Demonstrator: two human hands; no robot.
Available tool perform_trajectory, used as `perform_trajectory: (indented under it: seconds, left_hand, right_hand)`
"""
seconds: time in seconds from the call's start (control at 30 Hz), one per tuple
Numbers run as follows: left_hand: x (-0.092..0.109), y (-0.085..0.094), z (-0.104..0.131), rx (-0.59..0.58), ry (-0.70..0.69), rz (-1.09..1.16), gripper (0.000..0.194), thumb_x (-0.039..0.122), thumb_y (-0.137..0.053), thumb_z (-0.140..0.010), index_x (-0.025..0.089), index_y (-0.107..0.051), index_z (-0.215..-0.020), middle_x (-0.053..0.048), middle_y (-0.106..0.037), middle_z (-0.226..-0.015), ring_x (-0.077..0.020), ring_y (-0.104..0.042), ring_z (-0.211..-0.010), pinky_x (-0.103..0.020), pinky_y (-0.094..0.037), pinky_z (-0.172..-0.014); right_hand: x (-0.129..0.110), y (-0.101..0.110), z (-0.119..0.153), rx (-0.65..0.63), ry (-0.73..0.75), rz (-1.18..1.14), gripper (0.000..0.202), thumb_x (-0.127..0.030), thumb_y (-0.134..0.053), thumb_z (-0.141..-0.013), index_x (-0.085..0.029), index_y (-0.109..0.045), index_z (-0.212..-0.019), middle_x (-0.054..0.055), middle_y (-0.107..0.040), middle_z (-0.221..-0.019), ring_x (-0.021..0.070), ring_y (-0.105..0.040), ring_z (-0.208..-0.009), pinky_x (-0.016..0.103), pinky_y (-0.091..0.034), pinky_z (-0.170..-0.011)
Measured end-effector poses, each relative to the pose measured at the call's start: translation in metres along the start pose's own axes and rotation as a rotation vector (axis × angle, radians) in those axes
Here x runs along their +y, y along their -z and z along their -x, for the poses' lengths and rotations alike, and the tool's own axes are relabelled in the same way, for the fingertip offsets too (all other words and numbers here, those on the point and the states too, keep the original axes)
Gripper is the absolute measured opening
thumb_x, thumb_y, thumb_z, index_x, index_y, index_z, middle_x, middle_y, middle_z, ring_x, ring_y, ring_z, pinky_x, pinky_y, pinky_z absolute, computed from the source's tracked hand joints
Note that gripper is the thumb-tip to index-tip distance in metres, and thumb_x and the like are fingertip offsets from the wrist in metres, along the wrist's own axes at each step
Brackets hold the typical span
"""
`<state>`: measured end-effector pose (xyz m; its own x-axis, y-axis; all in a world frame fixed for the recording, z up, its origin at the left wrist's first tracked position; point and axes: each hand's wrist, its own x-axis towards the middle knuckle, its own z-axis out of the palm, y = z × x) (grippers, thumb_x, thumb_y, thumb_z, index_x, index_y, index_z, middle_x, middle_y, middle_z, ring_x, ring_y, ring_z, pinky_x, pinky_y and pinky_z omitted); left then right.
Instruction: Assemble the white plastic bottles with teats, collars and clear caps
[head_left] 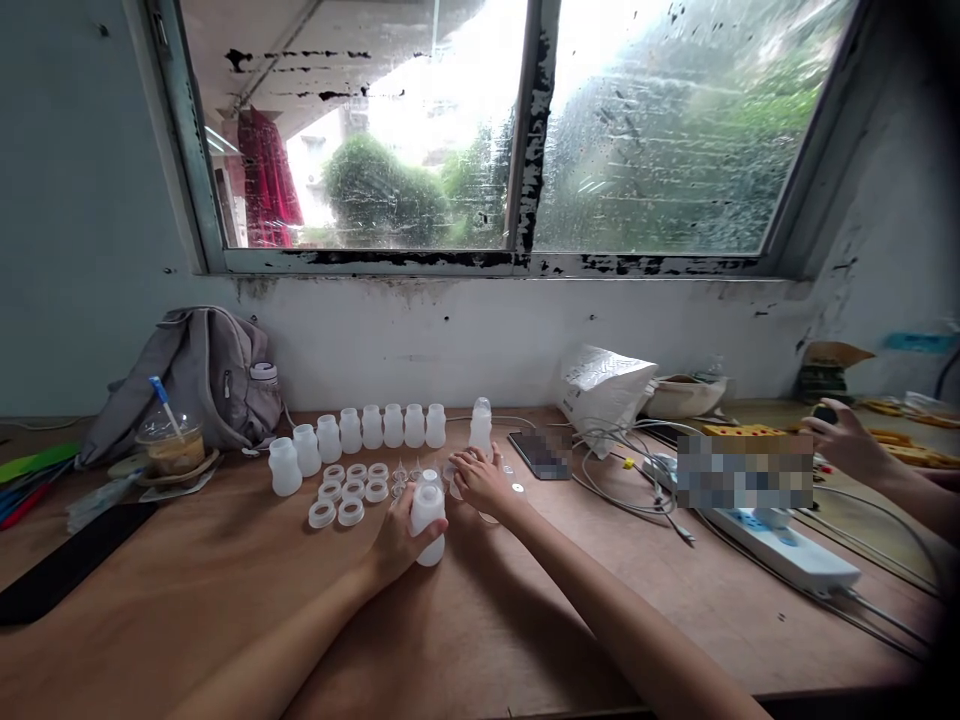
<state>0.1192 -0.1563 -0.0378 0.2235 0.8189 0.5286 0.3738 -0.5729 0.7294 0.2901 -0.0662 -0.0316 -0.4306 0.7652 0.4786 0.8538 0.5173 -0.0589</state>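
Observation:
A frosted white bottle [428, 520] with a ring and a clear top stands upright in my left hand [395, 540], whose fingers wrap round it. My right hand [478, 480] is just to the right, palm down with fingers bent over small clear parts; what it grips is hidden. Behind it stands an assembled bottle [481, 425]. Several open bottles [373, 427] form a curved row at the back left. In front of them lie white rings [351, 511], with clear teats [400, 470] beside them, partly behind my left hand.
A phone [541, 455], cables and a white power strip [787, 545] lie to the right. Another person's hand [840, 430] is at the far right. At left are a grey backpack [202, 370], a drink cup [172, 445] and a black mat [71, 560].

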Motion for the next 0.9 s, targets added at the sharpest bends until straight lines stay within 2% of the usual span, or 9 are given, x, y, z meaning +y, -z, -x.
perform_trajectory:
  seconds: [0.17,0.23,0.33,0.4,0.47,0.53,0.67,0.77,0.9]
  left_hand:
    - [0.002,0.003,-0.002,0.096,-0.024,-0.030,0.022,0.036,-0.052,-0.075,0.019,-0.044,-0.087,0.000,-0.053,-0.076,-0.0146,-0.053,-0.070,-0.027,-0.044,-0.066]
    - [0.004,0.005,-0.002,0.127,-0.017,-0.060,0.021,0.035,-0.052,-0.075,0.020,-0.045,-0.089,0.000,-0.054,-0.077,-0.0148,-0.053,-0.070,-0.027,-0.044,-0.066]
    - [0.006,0.006,-0.003,0.151,-0.017,-0.112,0.023,0.034,-0.053,-0.074,0.021,-0.047,-0.092,-0.001,-0.056,-0.080,-0.0159,-0.055,-0.071,-0.028,-0.045,-0.067]
    - [0.006,0.005,-0.003,0.147,-0.044,-0.161,0.027,0.035,-0.055,-0.073,0.021,-0.049,-0.095,-0.002,-0.057,-0.084,-0.0176,-0.056,-0.075,-0.029,-0.045,-0.069]
    - [0.006,0.004,-0.003,0.130,-0.074,-0.219,0.029,0.036,-0.056,-0.072,0.021,-0.051,-0.096,-0.003,-0.058,-0.087,-0.0188,-0.056,-0.079,-0.030,-0.045,-0.070]
    - [0.005,0.003,-0.003,0.110,-0.089,-0.277,0.029,0.038,-0.055,-0.071,0.022,-0.052,-0.095,-0.003,-0.058,-0.087,-0.0190,-0.056,-0.078,-0.030,-0.045,-0.068]
    - [0.005,0.003,-0.003,0.061,-0.094,-0.354,0.030,0.041,-0.055,-0.071,0.021,-0.051,-0.093,-0.004,-0.058,-0.085,-0.0194,-0.056,-0.076,-0.029,-0.045,-0.065]
    - [0.007,0.004,-0.003,-0.029,-0.099,-0.330,0.029,0.042,-0.055,-0.072,0.021,-0.051,-0.091,-0.002,-0.058,-0.082,-0.0181,-0.056,-0.073,-0.028,-0.045,-0.063]
    - [0.012,-0.003,-0.001,-0.074,-0.086,-0.273,0.021,0.040,-0.053,-0.074,0.022,-0.050,-0.084,0.000,-0.057,-0.077,-0.0154,-0.054,-0.067,-0.026,-0.043,-0.059]
  right_hand:
    - [0.000,0.003,0.000,0.026,0.015,0.003,0.027,-0.022,-0.038,-0.081,-0.024,-0.055,-0.102,0.007,-0.060,-0.102,0.0261,-0.045,-0.104,0.058,-0.013,-0.092]
    - [-0.003,0.009,0.000,0.090,0.004,-0.045,0.026,-0.022,-0.038,-0.082,-0.024,-0.055,-0.102,0.006,-0.060,-0.101,0.0254,-0.046,-0.101,0.055,-0.017,-0.091]
    - [-0.013,0.023,0.004,0.233,-0.011,-0.221,0.026,-0.025,-0.031,-0.087,-0.023,-0.053,-0.101,0.005,-0.061,-0.094,0.0202,-0.052,-0.092,0.040,-0.032,-0.084]
    - [-0.023,0.031,0.010,0.275,0.003,-0.381,0.028,-0.027,-0.026,-0.089,-0.021,-0.053,-0.096,0.004,-0.062,-0.084,0.0157,-0.055,-0.079,0.028,-0.038,-0.071]
    - [-0.033,0.037,0.018,0.262,0.014,-0.465,0.031,-0.029,-0.024,-0.090,-0.020,-0.053,-0.085,0.002,-0.060,-0.071,0.0129,-0.055,-0.063,0.022,-0.037,-0.058]
    - [-0.043,0.039,0.025,0.230,0.033,-0.448,0.030,-0.033,-0.028,-0.089,-0.019,-0.052,-0.077,0.000,-0.057,-0.061,0.0123,-0.052,-0.053,0.021,-0.034,-0.051]
    - [-0.055,0.040,0.030,0.214,0.035,-0.345,0.026,-0.039,-0.037,-0.084,-0.019,-0.051,-0.077,0.000,-0.054,-0.054,0.0130,-0.050,-0.047,0.021,-0.029,-0.047]
    - [-0.056,0.040,0.029,0.238,0.006,-0.281,0.027,-0.033,-0.033,-0.085,-0.019,-0.050,-0.070,0.000,-0.052,-0.050,0.0118,-0.048,-0.043,0.021,-0.025,-0.045]
    - [-0.049,0.043,0.028,0.264,0.034,-0.240,0.029,-0.026,-0.032,-0.084,-0.019,-0.046,-0.060,-0.001,-0.049,-0.047,0.0106,-0.045,-0.041,0.022,-0.025,-0.045]
